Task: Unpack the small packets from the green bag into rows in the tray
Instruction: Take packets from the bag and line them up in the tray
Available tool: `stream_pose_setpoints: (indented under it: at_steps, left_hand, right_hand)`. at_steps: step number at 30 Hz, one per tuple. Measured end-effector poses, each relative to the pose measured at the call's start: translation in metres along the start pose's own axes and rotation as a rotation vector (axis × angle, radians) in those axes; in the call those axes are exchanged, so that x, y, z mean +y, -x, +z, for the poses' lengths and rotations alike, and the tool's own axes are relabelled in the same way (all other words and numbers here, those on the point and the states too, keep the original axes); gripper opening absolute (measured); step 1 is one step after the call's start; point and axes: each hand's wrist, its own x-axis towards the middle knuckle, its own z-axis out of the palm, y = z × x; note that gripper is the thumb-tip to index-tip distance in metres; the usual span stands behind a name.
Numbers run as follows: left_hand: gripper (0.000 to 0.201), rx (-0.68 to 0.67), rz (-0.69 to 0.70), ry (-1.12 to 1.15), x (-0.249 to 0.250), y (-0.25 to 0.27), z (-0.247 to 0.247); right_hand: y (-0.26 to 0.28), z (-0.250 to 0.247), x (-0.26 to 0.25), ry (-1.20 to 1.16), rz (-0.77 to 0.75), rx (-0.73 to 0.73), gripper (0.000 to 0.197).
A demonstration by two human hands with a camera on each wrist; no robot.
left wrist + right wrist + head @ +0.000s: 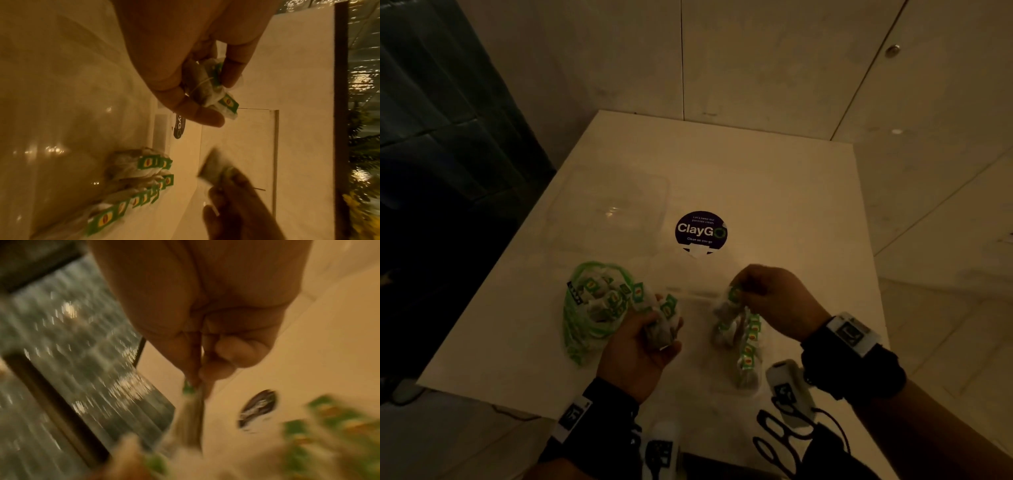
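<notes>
The small packets, tea bags with green tags, lie in three groups: a row (748,346) in a clear tray (732,387) at the near edge of the white worktop (791,205), a handful (662,320) in the left hand (640,346), and more in the green bag (589,305) lying open to the left. The left hand's fingers (236,71) curl round its clump. The right hand (770,298) pinches one packet (734,294) by its top above the row's far end. A second clear container (613,205) sits farther back, beside a round dark sticker (701,230).
</notes>
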Motion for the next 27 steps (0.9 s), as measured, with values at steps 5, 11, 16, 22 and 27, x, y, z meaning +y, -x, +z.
stream_pose_setpoints:
  at_steps: [5, 11, 16, 22, 27]
  left_hand:
    - [0.026, -0.004, 0.019, -0.036, 0.007, 0.004, -0.009]
    - [0.026, 0.026, 0.007, -0.047, 0.007, 0.008, -0.018]
    - [0.025, 0.038, -0.023, -0.100, 0.001, 0.008, -0.016]
    - [0.029, -0.006, -0.049, -0.175, -0.005, 0.010, -0.005]
    - [0.031, -0.063, -0.049, -0.192, -0.006, 0.012, 0.004]
  right_hand:
    - [-0.005, 0.034, 0.020, 0.326, 0.047, -0.243, 0.012]
    - [-0.011, 0.051, 0.019, 0.446, 0.000, -0.288, 0.023]
    - [-0.014, 0.050, 0.013, 0.575, -0.067, -0.265, 0.022]
    - [-0.012, 0.042, 0.009, 0.513, -0.048, -0.223, 0.018]
    - [-0.006, 0.033, -0.012, -0.031, 0.017, -0.160, 0.021]
